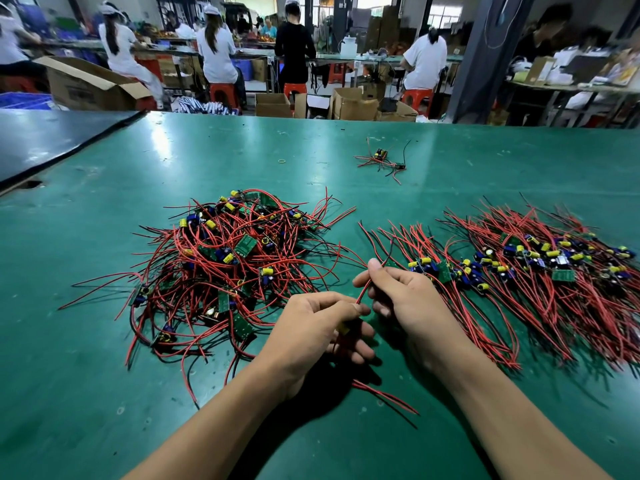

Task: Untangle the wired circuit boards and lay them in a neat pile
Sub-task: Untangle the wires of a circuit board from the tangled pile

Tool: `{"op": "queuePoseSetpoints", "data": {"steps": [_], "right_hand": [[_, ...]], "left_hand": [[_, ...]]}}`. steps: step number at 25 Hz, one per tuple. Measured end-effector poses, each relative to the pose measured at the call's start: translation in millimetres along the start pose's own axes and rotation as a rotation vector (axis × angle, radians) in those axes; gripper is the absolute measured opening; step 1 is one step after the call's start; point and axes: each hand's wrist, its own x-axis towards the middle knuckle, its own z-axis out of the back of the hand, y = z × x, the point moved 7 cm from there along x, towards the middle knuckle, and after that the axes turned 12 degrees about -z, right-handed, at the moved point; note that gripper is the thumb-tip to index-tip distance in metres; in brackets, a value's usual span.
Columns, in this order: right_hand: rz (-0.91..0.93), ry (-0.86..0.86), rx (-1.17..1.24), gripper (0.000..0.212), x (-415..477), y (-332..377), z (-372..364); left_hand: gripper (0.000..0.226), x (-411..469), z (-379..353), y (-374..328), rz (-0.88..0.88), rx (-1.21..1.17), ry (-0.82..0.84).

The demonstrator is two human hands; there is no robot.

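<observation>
A tangled heap of small green circuit boards (228, 251) with red and black wires lies left of centre on the green table (104, 393). To the right, a combed-out row of boards (519, 261) lies with its wires roughly parallel. My left hand (322, 327) grips one board, whose yellow capacitor shows between the fingers; its wires trail out below the hand. My right hand (405, 292) pinches that board's red wire (363, 292) between thumb and forefinger, just left of the sorted row.
A couple of stray wired boards (382, 159) and a yellow rubber band (282, 161) lie farther back on the table. A dark mat (52, 140) covers the far left corner. People work at benches beyond the table, among cardboard boxes and red stools.
</observation>
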Motion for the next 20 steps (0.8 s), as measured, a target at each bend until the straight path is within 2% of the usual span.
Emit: {"op": "queuePoseSetpoints", "data": {"steps": [5,8,12,16,20], "right_hand": [[-0.111,0.118,0.130,0.036,-3,-7,-13],[-0.107,0.155,0.124,0.033,-7,-8,-22],[-0.094,0.168,-0.013,0.041,-13,-14,-32],[-0.079,0.207,-0.031,0.046,-8,-11,-29],[-0.053,0.209,-0.024,0.042,-4,-9,-23]], "left_hand": [[0.022,0,-2,-4,-0.086,0.023,-0.009],[0.017,1,1,-6,-0.127,0.024,-0.057],[0.015,1,1,-7,-0.161,0.073,-0.046],[0.017,0,0,-5,-0.153,0.057,-0.043],[0.014,0,-1,-4,-0.110,-0.007,-0.078]]}}
